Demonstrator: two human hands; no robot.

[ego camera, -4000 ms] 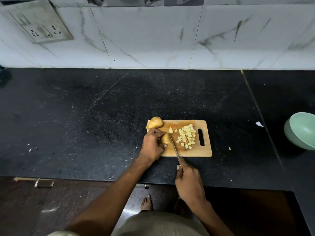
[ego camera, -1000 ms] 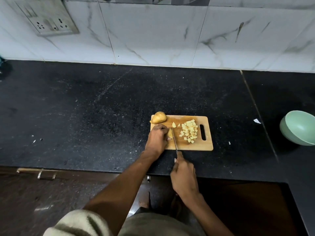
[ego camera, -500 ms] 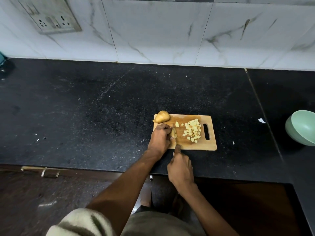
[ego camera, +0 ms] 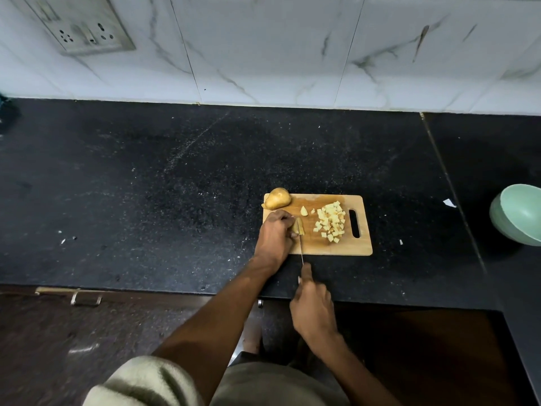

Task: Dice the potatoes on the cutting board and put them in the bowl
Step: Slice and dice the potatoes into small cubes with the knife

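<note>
Gripping the knife (ego camera: 299,241) by its handle, our right hand (ego camera: 313,306) sits nearest us, out over the front edge of the black counter (ego camera: 175,183), forefinger stretched along the spine, probably to steady the blade. The blade runs away from us onto the cutting board (ego camera: 322,244), its far end at the potato piece (ego camera: 299,225). Our left hand (ego camera: 275,233) curls over that piece from the left, fingertips tucked just beside the steel, pinning it so it cannot roll under the cut. So the piece lies between the holding fingers and the blade, touching both.

Right of the blade lies the diced heap (ego camera: 330,221), kept clear of the cutting. A loose chunk (ego camera: 304,211) rests nearer the blade. At the board's far left corner waits an uncut potato (ego camera: 277,198). Well apart to the right, the green bowl (ego camera: 518,213) leans at the frame's edge.
</note>
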